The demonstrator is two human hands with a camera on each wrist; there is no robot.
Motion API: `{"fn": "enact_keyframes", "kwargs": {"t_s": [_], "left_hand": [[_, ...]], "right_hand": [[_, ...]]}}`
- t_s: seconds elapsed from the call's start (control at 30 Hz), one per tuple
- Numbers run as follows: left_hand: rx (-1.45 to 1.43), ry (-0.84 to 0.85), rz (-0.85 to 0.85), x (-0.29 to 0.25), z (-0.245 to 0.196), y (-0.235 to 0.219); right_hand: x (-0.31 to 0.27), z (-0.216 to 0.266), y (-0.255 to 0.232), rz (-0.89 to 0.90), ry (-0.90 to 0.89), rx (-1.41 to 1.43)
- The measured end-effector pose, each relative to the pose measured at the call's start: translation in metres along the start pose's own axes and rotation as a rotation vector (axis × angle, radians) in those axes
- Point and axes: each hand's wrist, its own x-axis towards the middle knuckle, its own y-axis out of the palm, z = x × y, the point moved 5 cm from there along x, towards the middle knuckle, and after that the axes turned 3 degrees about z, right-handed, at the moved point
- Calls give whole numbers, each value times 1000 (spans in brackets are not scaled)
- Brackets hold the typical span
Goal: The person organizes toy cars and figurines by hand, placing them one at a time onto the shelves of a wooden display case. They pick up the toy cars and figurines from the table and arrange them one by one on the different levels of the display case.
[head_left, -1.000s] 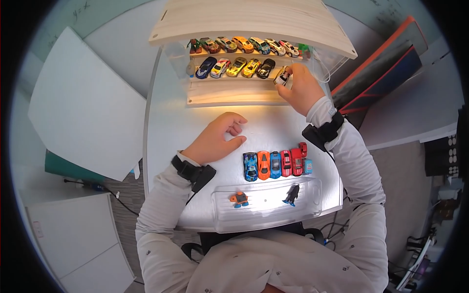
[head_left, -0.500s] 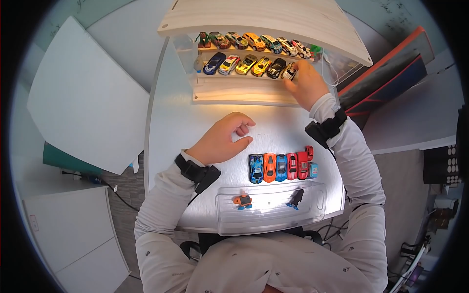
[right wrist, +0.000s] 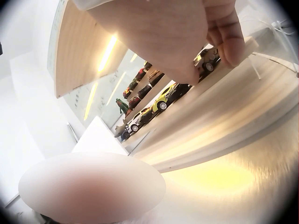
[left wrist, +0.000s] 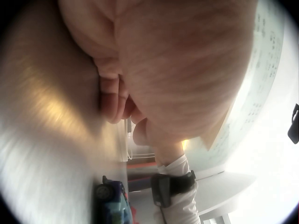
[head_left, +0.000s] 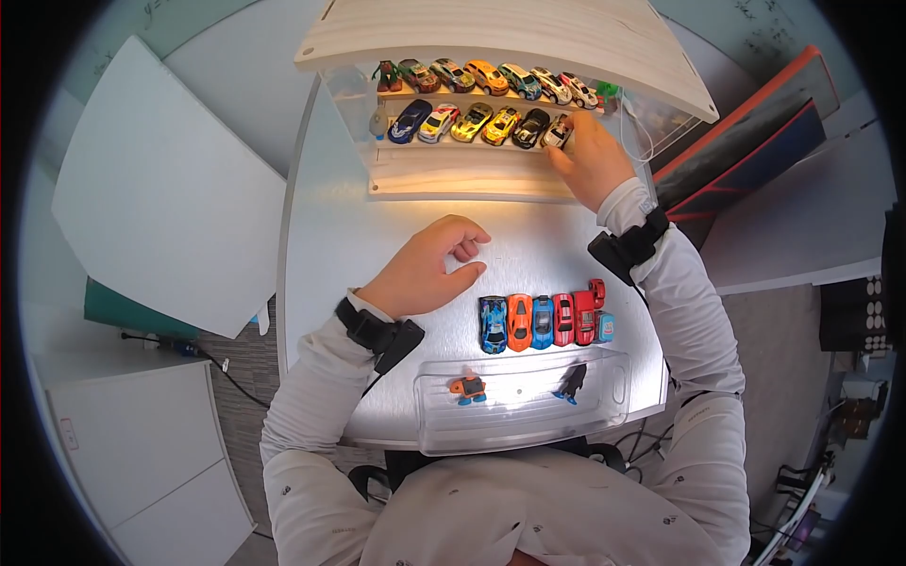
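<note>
My right hand (head_left: 595,160) pinches a small white-and-black toy car (head_left: 556,131) at the right end of the lower step of a wooden display shelf (head_left: 444,179). In the right wrist view this car (right wrist: 206,59) shows between thumb and fingers, its wheels at the step. Just left of it stands a black-and-gold toy car (head_left: 530,128), then several more in a slanted row. Over the table, my left hand (head_left: 429,264) lies with loosely bent fingers and holds nothing. Closest to it is a blue toy car (head_left: 493,324), at the left of a table row.
More toy cars line the upper step, including an orange one (head_left: 486,77). A wooden top (head_left: 491,33) overhangs the shelf. Red toy cars (head_left: 584,316) and a light blue block (head_left: 606,326) end the table row. A clear tray (head_left: 519,429) in front holds two small figures.
My right hand has brought the white toy car up and slightly left, level beside the black one. The head view has shifted a little. My left hand stays in place over the table.
</note>
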Motion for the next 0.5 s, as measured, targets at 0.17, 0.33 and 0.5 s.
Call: {"fn": "enact_keyframes", "kwargs": {"t_s": [0.17,0.33,0.5], "left_hand": [[-1,-6,-2,0,0,0],[4,3,4,0,2,0],[-2,1,5,0,3,1]], "right_hand": [[-1,2,-1,1,5,4],[0,0,3,-10,-6,1],[2,1,3,-1,16,-9]]}}
